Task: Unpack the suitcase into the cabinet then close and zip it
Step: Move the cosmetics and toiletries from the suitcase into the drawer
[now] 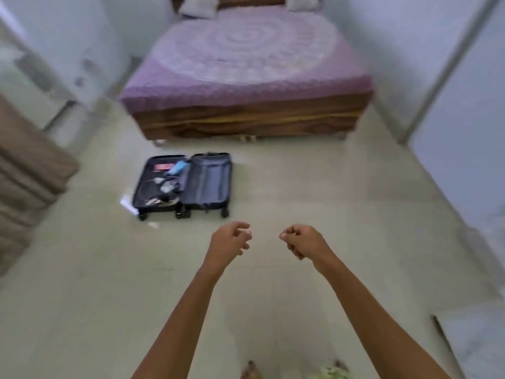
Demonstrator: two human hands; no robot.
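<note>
Dark hard-shell suitcase (pixel 183 185), lying open flat on the pale floor (pixel 300 192) just short of the wooden foot of a bed (pixel 246 86) with a purple cover. Head view, sole view, somewhat blurred. Left half of the case holds small loose goods: a pink flat item (pixel 163 167), a light blue piece (pixel 179 166), and dark cords or straps too smeared to name; right half shows only a grey lining. Wheels face the viewer. A white scrap (pixel 128 204) lies on the floor touching the case's left edge. Handling, by judgement: contents look light and small, some soft, best lifted singly or pinched in a handful from above; shell looks stiff, so closing means lifting one half by its outer rim and folding it over. Cabinet: a brown panelled front (pixel 30 170) at far left may be it; cannot confirm. Left hand (pixel 229 242) and right hand (pixel 302 241): both raised in front of the body, forearms stretched forward, fingers loosely curled, holding nothing, near each other but apart, well short of the case.
</note>
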